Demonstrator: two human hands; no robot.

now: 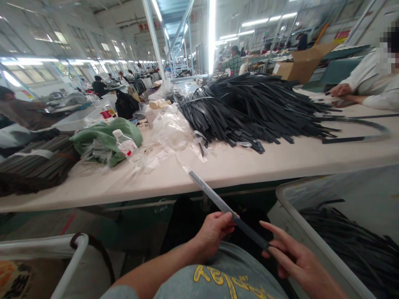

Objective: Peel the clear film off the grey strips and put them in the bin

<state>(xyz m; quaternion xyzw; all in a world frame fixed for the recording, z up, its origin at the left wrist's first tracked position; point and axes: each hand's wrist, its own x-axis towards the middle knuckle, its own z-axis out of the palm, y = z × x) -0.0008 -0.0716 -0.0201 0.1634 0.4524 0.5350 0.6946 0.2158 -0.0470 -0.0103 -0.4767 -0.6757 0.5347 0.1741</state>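
Observation:
A flat dark strip (pixel 215 198) slants from the table's front edge down toward my body. My left hand (pixel 215 232) pinches it near its middle, thumb on top. My right hand (pixel 293 255) grips the lower end between thumb and curled fingers, with the index finger stretched out beside it. The far tip of the strip lies over the edge of the pale table (pixel 174 182). Beyond it on the table spreads a large tied bundle of similar dark strips (pixel 249 108).
A plastic bottle (pixel 126 145) stands by a green cloth (pixel 102 135) and crumpled clear plastic (pixel 174 124). At left lies a stack of brownish strips (pixel 40 164). A white bin (pixel 299 211) at my right holds more strips. Across the table sits a person in white (pixel 361 83).

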